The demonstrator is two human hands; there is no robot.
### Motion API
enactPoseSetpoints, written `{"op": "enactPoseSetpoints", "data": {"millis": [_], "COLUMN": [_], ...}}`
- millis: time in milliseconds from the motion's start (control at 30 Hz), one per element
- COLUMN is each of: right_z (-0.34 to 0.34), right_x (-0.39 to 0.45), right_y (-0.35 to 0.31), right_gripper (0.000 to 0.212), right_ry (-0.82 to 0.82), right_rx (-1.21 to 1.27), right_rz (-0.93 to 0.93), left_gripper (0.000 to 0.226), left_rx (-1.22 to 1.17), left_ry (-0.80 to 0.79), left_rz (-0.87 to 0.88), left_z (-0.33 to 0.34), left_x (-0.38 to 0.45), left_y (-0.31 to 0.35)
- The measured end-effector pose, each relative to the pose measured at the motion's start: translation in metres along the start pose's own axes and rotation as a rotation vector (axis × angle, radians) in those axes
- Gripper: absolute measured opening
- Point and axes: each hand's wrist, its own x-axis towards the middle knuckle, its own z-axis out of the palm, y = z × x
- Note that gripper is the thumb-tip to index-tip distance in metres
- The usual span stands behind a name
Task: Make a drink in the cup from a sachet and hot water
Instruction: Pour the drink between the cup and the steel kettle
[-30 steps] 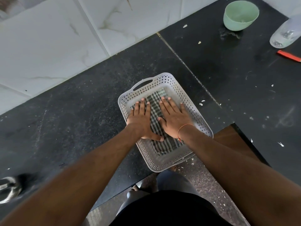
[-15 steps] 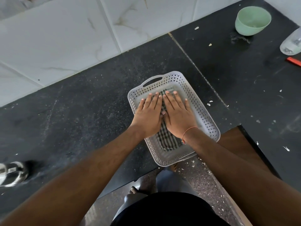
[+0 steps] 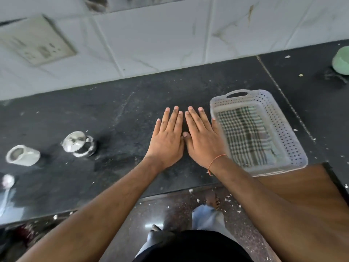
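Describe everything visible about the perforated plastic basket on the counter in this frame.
The basket is a shallow, rectangular, pale translucent plastic tray with rounded corners, rows of small holes in its walls and a slot handle at the far end. It sits flat on the black counter, angled, its near end at the counter's edge. A folded checked cloth lies flat inside. The right hand is at its left wall; contact is unclear.

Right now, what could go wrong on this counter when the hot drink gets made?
The white cup lies tipped on its side, so it must stand up before hot water goes in, or it could spill. The steel pot sits close beside it, so a reaching left hand might bump it. The basket juts past the counter edge next to the right hand, and a nudge might drop it.
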Motion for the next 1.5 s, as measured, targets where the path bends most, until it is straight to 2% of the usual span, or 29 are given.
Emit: {"op": "enactPoseSetpoints", "data": {"millis": [300, 600, 900, 1200, 1500], "right_z": [0.033, 0.053, 0.075, 0.087, 0.105], "right_x": [-0.019, -0.005, 0.054, 0.1, 0.131], "right_y": [-0.157, -0.25, -0.298, -0.33, -0.348], "right_gripper": [0.069, 0.069, 0.074, 0.083, 0.104], "right_ry": [-0.06, -0.133, -0.189, -0.242, -0.324], "right_rx": [-0.025, -0.029, -0.014, -0.01, 0.043], "right_rz": [-0.183, -0.337, -0.44, -0.425, -0.296], "left_gripper": [0.072, 0.07, 0.075, 0.072, 0.075], "left_rx": [0.007, -0.05, -0.028, -0.042, -0.334], "left_ry": [0.039, 0.139, 0.138, 0.171, 0.081], "left_rz": [-0.181, -0.299, -0.384, -0.398, -0.28], "left_z": [-0.02, -0.028, -0.038, -0.056, -0.044], "left_x": [-0.136, -0.197, -0.198, -0.208, -0.176], "left_y": [-0.111, -0.182, -0.255, -0.331, -0.386]}}
